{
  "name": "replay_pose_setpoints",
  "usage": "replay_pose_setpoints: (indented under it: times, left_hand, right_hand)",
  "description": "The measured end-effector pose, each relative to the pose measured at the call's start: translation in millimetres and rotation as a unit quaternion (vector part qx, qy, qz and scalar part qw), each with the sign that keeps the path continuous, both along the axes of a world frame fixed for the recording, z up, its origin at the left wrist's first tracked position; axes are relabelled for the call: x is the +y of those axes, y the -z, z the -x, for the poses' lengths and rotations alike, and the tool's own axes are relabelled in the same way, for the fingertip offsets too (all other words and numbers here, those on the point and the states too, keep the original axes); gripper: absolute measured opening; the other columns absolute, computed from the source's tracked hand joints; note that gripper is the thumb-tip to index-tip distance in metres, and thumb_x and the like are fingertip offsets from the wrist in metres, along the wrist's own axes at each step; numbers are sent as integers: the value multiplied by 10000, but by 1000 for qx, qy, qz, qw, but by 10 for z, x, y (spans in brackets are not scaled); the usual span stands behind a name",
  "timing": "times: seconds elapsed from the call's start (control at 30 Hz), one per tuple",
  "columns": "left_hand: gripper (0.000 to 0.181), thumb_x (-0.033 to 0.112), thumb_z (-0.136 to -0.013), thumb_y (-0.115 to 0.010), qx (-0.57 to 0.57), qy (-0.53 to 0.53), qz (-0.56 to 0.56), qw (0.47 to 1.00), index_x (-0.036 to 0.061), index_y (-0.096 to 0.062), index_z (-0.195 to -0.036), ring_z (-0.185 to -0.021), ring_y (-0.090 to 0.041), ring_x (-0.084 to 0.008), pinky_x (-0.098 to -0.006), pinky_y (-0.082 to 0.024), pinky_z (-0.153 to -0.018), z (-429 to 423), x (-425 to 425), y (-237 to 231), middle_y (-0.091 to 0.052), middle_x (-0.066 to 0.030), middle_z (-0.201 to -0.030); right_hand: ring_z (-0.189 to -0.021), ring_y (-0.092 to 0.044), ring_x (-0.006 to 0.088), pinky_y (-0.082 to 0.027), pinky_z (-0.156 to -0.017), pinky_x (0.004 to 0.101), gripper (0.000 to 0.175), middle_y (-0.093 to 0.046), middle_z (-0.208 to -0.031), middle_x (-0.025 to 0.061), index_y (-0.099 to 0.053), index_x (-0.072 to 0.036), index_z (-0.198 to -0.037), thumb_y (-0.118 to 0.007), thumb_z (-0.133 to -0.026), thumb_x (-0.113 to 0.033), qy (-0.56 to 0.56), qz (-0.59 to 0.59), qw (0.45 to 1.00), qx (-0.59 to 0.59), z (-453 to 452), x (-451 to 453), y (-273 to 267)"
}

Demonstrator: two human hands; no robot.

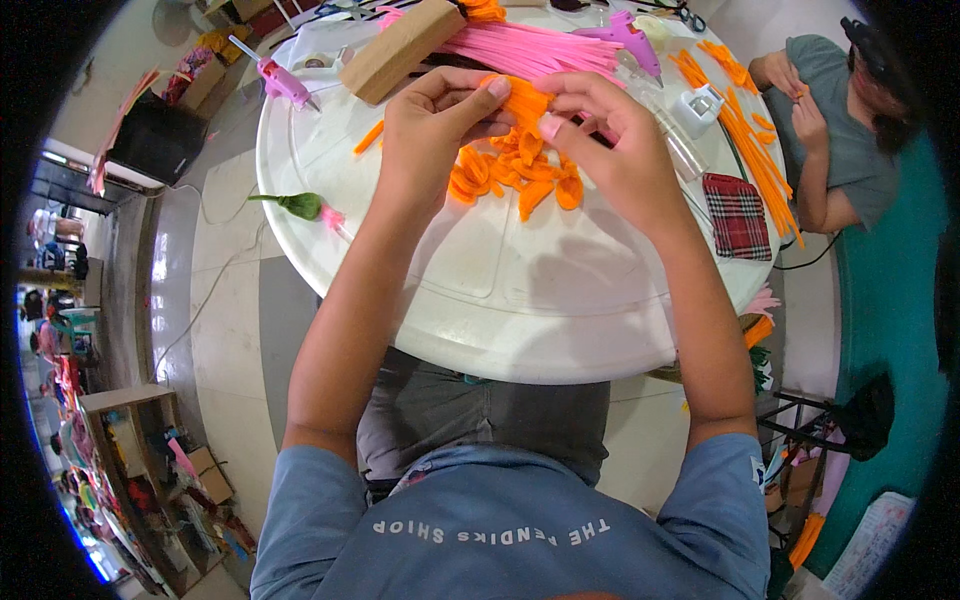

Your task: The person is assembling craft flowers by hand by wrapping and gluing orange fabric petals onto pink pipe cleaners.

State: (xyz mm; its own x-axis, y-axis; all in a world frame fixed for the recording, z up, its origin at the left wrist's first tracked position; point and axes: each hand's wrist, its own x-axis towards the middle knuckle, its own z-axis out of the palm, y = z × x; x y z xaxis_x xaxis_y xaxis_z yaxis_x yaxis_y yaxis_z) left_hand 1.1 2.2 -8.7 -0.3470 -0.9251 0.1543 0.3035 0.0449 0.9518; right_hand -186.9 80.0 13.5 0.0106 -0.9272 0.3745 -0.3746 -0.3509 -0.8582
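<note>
Between my hands, above the far half of a round white plastic table (480,330), is a fuzzy orange pipe-cleaner piece (525,101). My left hand (457,109) pinches its left side between thumb and fingers. On its right edge are the thumb and fingertips of my right hand (600,124). Just below lies a loose pile of orange petal-shaped pieces (534,169). Behind my hands are a bundle of pink pipe cleaners (536,49) and a brown cardboard block (403,51). A short orange strip (368,138) lies left of my left hand.
Pink-purple glue guns lie at the left (283,81) and back right (636,41). A green bud with a pink end (300,205) is at the left edge. Long orange pipe cleaners (750,150), a white plug adapter (697,111) and a plaid pouch (736,216) lie right; a person (840,127) sits beyond.
</note>
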Motion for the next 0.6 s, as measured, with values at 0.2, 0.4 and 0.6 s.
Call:
replay_pose_setpoints:
  times: [0.2,0.4,0.6]
  left_hand:
    - [194,128,-960,-728,31,10,-28,999,-16,-663,-1072,-815,-725,-156,-253,-608,-749,-22,-20,8,-719,-89,-977]
    - [229,123,-964,-721,17,-4,-1,1000,-21,-658,-1130,-850,-730,-154,-248,-607,-759,10,4,8,-723,-103,-1010]
    - [290,157,-971,-720,27,42,-29,998,-18,-640,-1187,-852,-733,-150,-243,-604,-767,22,20,6,-729,-105,-1005]
  right_hand:
    - [-1019,-680,230,-534,-930,358,469,-703,-1064,101,-660,-55,-1244,-834,-816,-136,24,131,981,140,10,-5,-5]
    - [-1023,-688,226,-547,-927,349,407,-701,-1061,109,-682,-72,-1210,-815,-826,-100,38,125,982,138,54,-49,57]
    - [-996,-714,224,-569,-889,336,362,-706,-1064,107,-694,-73,-1180,-797,-834,-65,46,126,986,103,-15,-49,79]
